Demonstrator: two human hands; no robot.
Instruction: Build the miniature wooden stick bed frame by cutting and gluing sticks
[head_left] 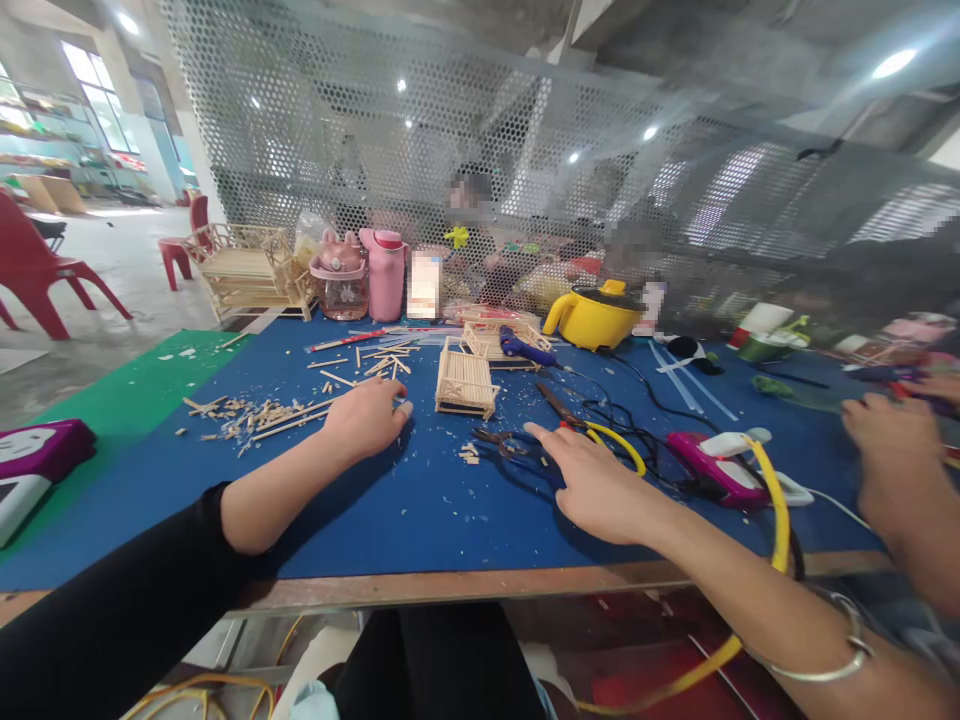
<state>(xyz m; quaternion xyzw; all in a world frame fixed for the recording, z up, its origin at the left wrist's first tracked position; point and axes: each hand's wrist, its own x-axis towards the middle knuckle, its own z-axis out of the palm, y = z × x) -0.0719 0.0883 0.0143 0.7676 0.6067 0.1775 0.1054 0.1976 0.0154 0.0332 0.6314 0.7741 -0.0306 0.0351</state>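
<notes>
My left hand [366, 418] rests on the blue table mat [420, 510] with fingers curled loosely, beside a scatter of thin wooden sticks [259, 413]; it holds nothing that I can see. My right hand [592, 482] lies flat on the mat, fingers apart, its index finger pointing at small dark pliers [504, 441]. A small stick-built bench model [465, 382] stands just beyond both hands. Yellow-handled cutters [596, 425] lie right of my right hand's fingertips.
Another person's hand [889, 440] works at the right edge. A purple glue gun [720, 470] with yellow cord, black cables, a yellow pot [592, 315], pink bottles [386, 272] and a larger stick model [247, 265] crowd the table's back. A mesh screen stands behind.
</notes>
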